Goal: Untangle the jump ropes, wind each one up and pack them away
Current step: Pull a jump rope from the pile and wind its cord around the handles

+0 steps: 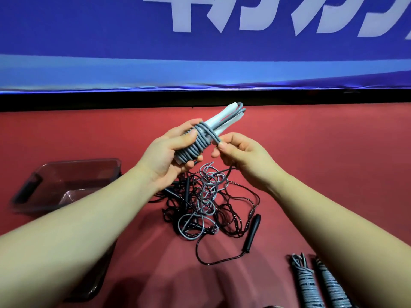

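My left hand [171, 152] grips a jump rope bundle [201, 140]: two white handles side by side with grey cord wound tightly round them. My right hand [240, 152] pinches the loose end of that grey cord [214, 138] just right of the bundle. Both hands are held above the red floor. Below them lies a tangle [204, 201] of black and grey ropes, with one black handle [251, 233] at its right. Two wound grey ropes [320, 283] lie at the bottom right.
A dark translucent plastic bin [66, 185] stands on the red floor at the left, nothing visible in it. A blue banner with white lettering [200, 41] runs along the back, with a black strip beneath it.
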A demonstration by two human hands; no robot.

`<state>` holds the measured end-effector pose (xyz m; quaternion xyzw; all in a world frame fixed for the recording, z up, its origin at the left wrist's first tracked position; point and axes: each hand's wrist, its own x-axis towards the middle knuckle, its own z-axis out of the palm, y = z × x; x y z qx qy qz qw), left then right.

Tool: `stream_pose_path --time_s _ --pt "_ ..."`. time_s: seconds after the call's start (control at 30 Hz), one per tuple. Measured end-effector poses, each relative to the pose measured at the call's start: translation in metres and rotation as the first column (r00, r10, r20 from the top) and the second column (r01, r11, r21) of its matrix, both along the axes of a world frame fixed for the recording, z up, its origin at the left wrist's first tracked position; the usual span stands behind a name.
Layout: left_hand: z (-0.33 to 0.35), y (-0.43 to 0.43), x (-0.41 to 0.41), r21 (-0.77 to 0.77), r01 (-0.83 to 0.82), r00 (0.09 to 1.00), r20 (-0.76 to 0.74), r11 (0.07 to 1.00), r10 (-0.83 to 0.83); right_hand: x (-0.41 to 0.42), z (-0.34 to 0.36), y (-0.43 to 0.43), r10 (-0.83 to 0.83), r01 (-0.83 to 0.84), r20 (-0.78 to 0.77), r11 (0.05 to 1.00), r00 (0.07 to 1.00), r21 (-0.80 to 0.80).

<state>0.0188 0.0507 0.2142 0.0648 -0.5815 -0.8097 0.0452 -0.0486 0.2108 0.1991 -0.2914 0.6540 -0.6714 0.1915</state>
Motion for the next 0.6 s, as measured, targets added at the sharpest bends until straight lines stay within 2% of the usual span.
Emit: stream_pose_path --time_s 0.1,0.2,0.23,0.33,0.4,0.47,0.53,0.6 --pt "-0.001 0.004 -0.001 0.027 0.002 1.000 -0.003 1.000 -0.002 -0.001 0.000 0.003 0.094 -0.096 0.161 0.995 0.982 0.005" --pt "-0.001 0.010 -0.002 0.091 0.021 1.000 -0.005 0.996 -0.021 -0.002 -0.001 0.005 0.190 -0.194 0.210 0.981 0.959 0.000" --pt "0.001 0.010 -0.002 0.128 0.031 1.000 -0.007 0.991 -0.030 -0.003 0.000 0.006 0.213 -0.223 0.167 0.974 0.963 0.044" --pt "0.006 0.001 -0.002 0.177 0.155 0.988 -0.053 0.972 -0.148 -0.010 -0.001 0.015 0.287 -0.247 -0.059 0.897 0.956 0.368" --pt "0.007 -0.007 0.000 0.071 0.328 0.943 -0.082 0.942 -0.322 -0.014 0.006 0.024 0.340 -0.221 -0.141 0.822 0.930 0.524" --pt "0.005 -0.010 0.003 -0.097 0.435 0.899 -0.006 0.895 -0.438 -0.019 0.017 0.032 0.391 -0.163 -0.227 0.746 0.892 0.645" --pt "0.001 -0.010 0.005 -0.264 0.461 0.887 0.111 0.847 -0.448 -0.025 0.024 0.037 0.469 -0.108 -0.310 0.674 0.827 0.731" --pt "0.000 -0.008 0.006 -0.366 0.465 0.885 0.186 0.806 -0.427 -0.027 0.023 0.035 0.533 0.067 -0.441 0.581 0.723 0.811"
